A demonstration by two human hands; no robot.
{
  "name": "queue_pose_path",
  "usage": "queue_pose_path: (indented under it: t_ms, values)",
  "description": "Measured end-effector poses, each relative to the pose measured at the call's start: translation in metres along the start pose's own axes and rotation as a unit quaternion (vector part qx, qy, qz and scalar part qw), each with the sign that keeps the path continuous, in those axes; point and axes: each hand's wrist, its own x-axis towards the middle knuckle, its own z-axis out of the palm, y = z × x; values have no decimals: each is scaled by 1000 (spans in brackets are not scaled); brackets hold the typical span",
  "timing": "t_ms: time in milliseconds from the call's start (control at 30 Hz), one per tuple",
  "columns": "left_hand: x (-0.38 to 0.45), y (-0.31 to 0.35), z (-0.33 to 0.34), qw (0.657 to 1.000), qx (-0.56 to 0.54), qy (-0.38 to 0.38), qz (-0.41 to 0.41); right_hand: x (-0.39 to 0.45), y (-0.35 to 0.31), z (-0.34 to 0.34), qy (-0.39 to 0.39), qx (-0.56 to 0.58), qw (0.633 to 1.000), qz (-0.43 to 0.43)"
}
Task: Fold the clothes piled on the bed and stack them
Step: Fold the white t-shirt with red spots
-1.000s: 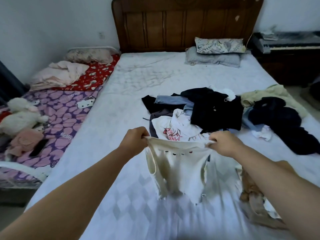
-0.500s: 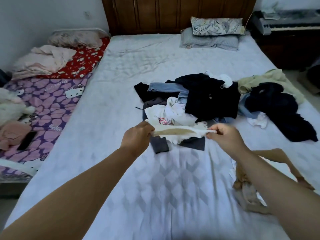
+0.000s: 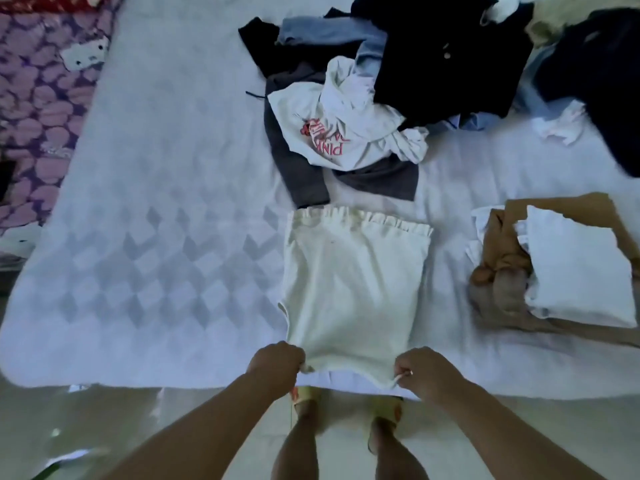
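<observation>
A cream sleeveless top [image 3: 349, 289] with a frilled far hem lies spread flat on the white bed [image 3: 166, 237], near its front edge. My left hand [image 3: 277, 363] grips its near left corner. My right hand [image 3: 424, 374] pinches its near right corner by a thin strap. Beyond it sits the unfolded pile [image 3: 408, 81]: a white shirt with pink lettering [image 3: 332, 133], dark grey, black and light blue garments. To the right lies a folded white garment [image 3: 575, 271] on top of a tan one [image 3: 498, 271].
A purple patterned cover [image 3: 38, 98] lies on a lower bed at the left. The bed's front edge runs just behind my hands, with pale floor [image 3: 104, 427] and my feet in sandals [image 3: 304, 396] below it.
The cream top was held bunched in the air by both hands; now it lies spread flat on the bed, pulled toward the front edge. The view has tilted down.
</observation>
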Motion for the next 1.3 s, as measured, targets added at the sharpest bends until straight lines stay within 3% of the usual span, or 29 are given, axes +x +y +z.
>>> queue_pose_path:
  t_ms: [167,300,367,533,667,900,1000,1067,1300]
  values:
    - [0,0,13,993,-41,-99,48,6,8,36,-102,10,995,3]
    - [17,-7,-2,997,-66,-30,33,15,7,17,-91,105,990,36]
    - [31,-10,-19,996,-85,22,11,25,4,-7,-43,148,987,52]
    - [69,-13,-80,981,-115,153,-16,65,6,-69,160,189,965,86]
    - [105,-14,-119,968,-131,212,-21,98,9,-108,238,208,944,93]
    - [137,-13,-110,910,-200,362,-12,121,1,-90,401,212,868,203]
    - [140,-8,-72,921,-149,349,84,117,2,-55,444,254,831,218]
    - [138,-2,-47,929,-134,320,126,110,5,-34,417,296,826,235]
    - [133,34,-2,953,-120,228,159,89,32,7,356,253,866,244]
